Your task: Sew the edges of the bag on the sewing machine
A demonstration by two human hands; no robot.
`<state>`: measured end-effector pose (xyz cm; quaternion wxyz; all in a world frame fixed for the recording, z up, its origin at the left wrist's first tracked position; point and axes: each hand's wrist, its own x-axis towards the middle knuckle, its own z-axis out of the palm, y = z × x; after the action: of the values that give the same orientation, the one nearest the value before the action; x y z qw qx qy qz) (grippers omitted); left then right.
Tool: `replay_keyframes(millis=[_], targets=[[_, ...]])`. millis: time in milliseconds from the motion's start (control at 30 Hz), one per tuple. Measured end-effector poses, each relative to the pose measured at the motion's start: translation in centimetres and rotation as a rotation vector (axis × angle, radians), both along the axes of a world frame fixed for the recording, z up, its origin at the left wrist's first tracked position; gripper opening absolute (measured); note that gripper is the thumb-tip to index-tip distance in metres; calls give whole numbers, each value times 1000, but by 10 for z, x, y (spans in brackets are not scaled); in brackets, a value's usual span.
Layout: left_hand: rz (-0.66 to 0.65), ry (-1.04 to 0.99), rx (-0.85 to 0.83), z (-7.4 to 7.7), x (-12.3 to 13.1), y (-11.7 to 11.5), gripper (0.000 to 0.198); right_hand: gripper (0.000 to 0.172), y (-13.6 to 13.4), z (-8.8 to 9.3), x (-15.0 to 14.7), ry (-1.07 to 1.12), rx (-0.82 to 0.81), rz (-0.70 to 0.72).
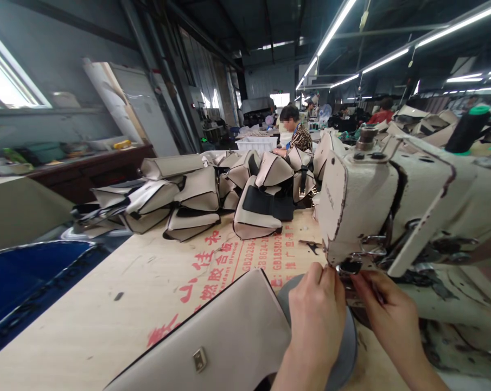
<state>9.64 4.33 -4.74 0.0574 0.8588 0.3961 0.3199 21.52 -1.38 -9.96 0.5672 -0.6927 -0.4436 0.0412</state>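
My left hand is closed, its fingertips curled right beside the needle area of a cream industrial sewing machine. My right hand pinches at the other side of the presser foot, thumb and forefinger together. What the fingers of either hand grip is too hidden to make out. Under my left wrist lies a beige bag panel with dark edging and a small metal clasp plate. A grey rounded piece shows between my forearms, beneath the left hand.
Unfinished beige bags are piled across the back of the plywood table. Small dark snips lie near the machine. A black thread cone stands on the right. At left is a blue-lined bin. Another person works behind the pile.
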Motion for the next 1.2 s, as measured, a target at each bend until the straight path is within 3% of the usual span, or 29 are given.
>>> replay_keyframes(millis=[233,667,900,1200], targets=[[-14,-37,-132,1,-2,2,19,45,16,-3,-6,-173,-46,-123],[-74,-62,-261,2,-5,9,21,47,18,-7,-14,-168,-42,-196],[-93,-101,-261,1,-7,6,21,41,10,-6,-2,-165,-64,-181],[-81,-4,-187,-1,-5,10,18,53,17,1,-13,-253,-71,-190]])
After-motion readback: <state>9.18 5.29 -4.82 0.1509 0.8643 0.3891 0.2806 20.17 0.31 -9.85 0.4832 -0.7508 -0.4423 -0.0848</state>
